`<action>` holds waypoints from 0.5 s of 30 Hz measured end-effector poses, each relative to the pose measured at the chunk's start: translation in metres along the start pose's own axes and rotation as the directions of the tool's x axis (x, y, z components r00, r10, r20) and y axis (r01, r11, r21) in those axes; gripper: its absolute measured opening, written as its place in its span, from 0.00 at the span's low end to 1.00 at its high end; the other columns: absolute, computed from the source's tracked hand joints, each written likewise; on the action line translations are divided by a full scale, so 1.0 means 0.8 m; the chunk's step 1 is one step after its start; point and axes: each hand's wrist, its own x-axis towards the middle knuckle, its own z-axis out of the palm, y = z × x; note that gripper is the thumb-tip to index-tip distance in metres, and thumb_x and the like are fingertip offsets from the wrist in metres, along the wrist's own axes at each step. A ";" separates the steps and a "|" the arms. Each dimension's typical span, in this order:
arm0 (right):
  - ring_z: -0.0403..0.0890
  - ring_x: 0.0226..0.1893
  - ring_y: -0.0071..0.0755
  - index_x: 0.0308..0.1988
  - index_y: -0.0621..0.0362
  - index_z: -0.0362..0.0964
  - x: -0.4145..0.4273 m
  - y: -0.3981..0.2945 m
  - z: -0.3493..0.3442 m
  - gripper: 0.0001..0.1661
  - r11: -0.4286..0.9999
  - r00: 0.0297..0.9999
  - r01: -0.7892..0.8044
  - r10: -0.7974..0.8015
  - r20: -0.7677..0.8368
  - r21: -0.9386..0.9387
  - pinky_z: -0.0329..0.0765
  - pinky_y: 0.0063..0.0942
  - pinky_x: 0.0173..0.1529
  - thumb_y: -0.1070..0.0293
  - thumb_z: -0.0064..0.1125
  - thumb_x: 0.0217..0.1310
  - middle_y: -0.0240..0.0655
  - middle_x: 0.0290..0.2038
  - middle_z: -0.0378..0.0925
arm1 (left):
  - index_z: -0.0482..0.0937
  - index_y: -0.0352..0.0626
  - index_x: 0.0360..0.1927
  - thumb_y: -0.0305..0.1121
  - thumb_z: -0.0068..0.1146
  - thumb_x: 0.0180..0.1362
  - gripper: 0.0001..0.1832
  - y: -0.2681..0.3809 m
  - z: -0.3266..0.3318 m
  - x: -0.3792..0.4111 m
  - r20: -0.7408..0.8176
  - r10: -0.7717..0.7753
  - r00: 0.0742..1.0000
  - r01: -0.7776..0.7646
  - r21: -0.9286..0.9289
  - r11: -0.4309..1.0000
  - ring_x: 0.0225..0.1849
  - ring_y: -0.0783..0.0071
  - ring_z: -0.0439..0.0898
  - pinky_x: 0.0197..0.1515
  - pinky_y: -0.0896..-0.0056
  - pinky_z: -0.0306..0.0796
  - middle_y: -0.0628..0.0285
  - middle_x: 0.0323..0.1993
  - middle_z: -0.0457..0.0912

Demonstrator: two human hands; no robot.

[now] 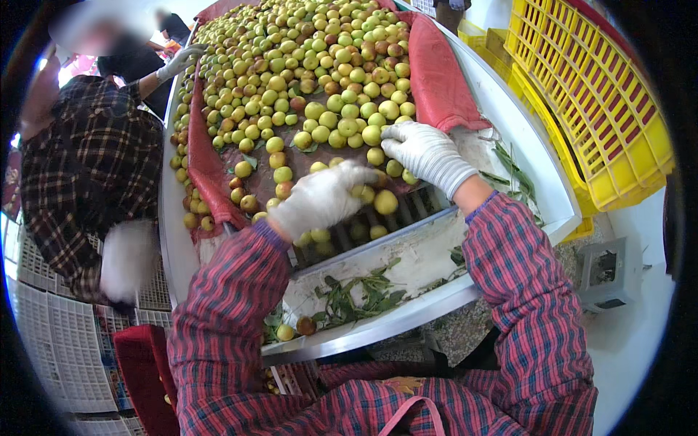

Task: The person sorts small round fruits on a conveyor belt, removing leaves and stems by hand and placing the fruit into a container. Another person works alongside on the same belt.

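Small round fruits (pixel 347 127), yellow-green with reddish patches, probably fresh jujubes, cover much of a sloping sorting table. My left hand (pixel 327 193), in a white glove and blurred by motion, reaches over the table's near end. Its fingertips are close to a few fruits (pixel 385 201) above a dark slotted section (pixel 338 237); whether it grips any is unclear. To its right, my right hand (pixel 425 155), in a white ribbed glove, has bent fingers against the edge of the fruit pile. Its palm side is hidden, so a held fruit cannot be made out.
Red cloth (pixel 444 76) lines the table's sides inside a white metal rim (pixel 561 215). Green leaves (pixel 365 297) lie in the near trough. Yellow plastic crates (pixel 616 131) are stacked at right. On the left, a person in a plaid shirt (pixel 92 158) works with gloved hands near white crates (pixel 60 343).
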 end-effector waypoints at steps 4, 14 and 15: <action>0.80 0.50 0.49 0.51 0.54 0.78 0.004 0.003 0.004 0.23 1.000 1.000 0.008 -0.008 0.006 0.030 0.74 0.41 0.58 0.52 0.51 0.66 0.44 0.49 0.81 | 0.82 0.47 0.47 0.26 0.60 0.49 0.18 0.049 -0.062 -0.120 -0.307 -0.095 0.947 0.106 0.018 0.994 0.45 0.55 0.82 0.48 0.62 0.76 0.59 0.44 0.80; 0.82 0.46 0.50 0.43 0.52 0.79 0.009 0.014 0.021 0.22 0.996 0.992 0.094 -0.093 -0.082 0.004 0.76 0.45 0.54 0.50 0.47 0.66 0.44 0.44 0.82 | 0.81 0.38 0.50 0.31 0.56 0.66 0.13 -0.055 -0.106 -0.611 -0.786 -0.618 0.013 0.804 -0.359 0.474 0.50 0.70 0.79 0.58 0.70 0.71 0.59 0.48 0.83; 0.82 0.46 0.50 0.43 0.53 0.79 0.010 0.015 0.019 0.22 0.996 0.993 0.085 -0.086 -0.077 -0.008 0.76 0.45 0.54 0.50 0.47 0.66 0.44 0.44 0.82 | 0.81 0.38 0.52 0.32 0.56 0.66 0.14 -0.055 -0.104 -0.611 -0.771 -0.637 -0.022 0.827 -0.372 0.421 0.50 0.69 0.79 0.59 0.70 0.70 0.58 0.49 0.83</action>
